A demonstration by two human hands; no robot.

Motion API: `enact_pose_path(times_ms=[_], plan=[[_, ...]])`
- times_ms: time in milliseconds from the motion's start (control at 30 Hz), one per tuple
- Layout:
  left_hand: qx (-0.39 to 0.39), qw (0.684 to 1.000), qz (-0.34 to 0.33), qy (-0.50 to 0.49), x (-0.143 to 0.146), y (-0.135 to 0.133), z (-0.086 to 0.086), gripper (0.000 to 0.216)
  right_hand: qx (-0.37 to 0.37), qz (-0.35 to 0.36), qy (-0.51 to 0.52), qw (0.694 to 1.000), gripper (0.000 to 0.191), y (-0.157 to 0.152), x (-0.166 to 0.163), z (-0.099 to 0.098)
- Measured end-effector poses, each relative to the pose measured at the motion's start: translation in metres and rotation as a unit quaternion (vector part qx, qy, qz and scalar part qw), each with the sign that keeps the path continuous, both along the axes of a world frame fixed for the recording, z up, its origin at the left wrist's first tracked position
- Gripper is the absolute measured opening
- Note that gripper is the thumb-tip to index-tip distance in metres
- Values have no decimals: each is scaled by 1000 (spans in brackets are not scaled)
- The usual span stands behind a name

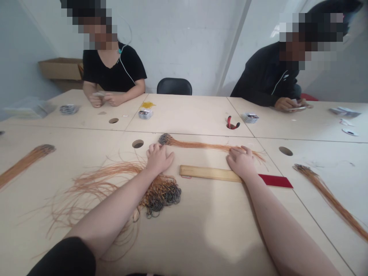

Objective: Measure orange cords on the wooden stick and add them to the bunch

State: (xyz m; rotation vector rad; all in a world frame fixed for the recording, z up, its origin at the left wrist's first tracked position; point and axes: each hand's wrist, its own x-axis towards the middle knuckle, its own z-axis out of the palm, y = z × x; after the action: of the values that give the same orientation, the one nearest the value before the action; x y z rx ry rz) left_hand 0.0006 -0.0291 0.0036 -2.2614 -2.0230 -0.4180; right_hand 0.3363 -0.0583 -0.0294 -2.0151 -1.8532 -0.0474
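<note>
A straight bundle of orange fishing lines (198,145) lies across the table, with dark fish hooks (164,138) clustered at its left end. My left hand (159,158) is palm down by that hooked end, its fingertips at the hooks and its thumb spread away. Over the loose right end of the same bundle rests my right hand (242,163), fingers extended across the strands. Beneath my right wrist passes a flat wooden strip (209,172) with a red right end (275,181). A tangled heap of hooked lines (163,193) sits under and beside my left forearm, which hides part of it.
Further hook bundles lie at the left (27,163) and right (330,191). Red-handled pliers (232,123) stand in a table hole. Small stacked packs (145,114) and yellow bits (148,104) are farther back. Two people (115,73) sit opposite, handling small items; a black chair (174,86) stands between them.
</note>
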Motion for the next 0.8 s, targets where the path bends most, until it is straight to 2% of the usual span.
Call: enact_pose_path(times_ms=[100, 300, 500, 667, 800], plan=[[-3, 1000, 9, -5, 0, 0, 0, 44, 1, -10, 7, 1000, 26, -1, -2, 2], [-10, 1000, 14, -8, 0, 1, 0, 45, 18, -95, 37, 995, 30, -3, 0, 1], [-7, 1000, 9, -8, 0, 1, -1, 46, 50, -100, 29, 993, 32, 0, 4, -4], [-11, 999, 26, -20, 1, 1, 1, 48, 46, -103, 31, 993, 33, 1, 4, -5], [-5, 999, 7, -37, 1, 0, 2, 45, 46, -122, 36, 991, 38, 0, 0, -2]])
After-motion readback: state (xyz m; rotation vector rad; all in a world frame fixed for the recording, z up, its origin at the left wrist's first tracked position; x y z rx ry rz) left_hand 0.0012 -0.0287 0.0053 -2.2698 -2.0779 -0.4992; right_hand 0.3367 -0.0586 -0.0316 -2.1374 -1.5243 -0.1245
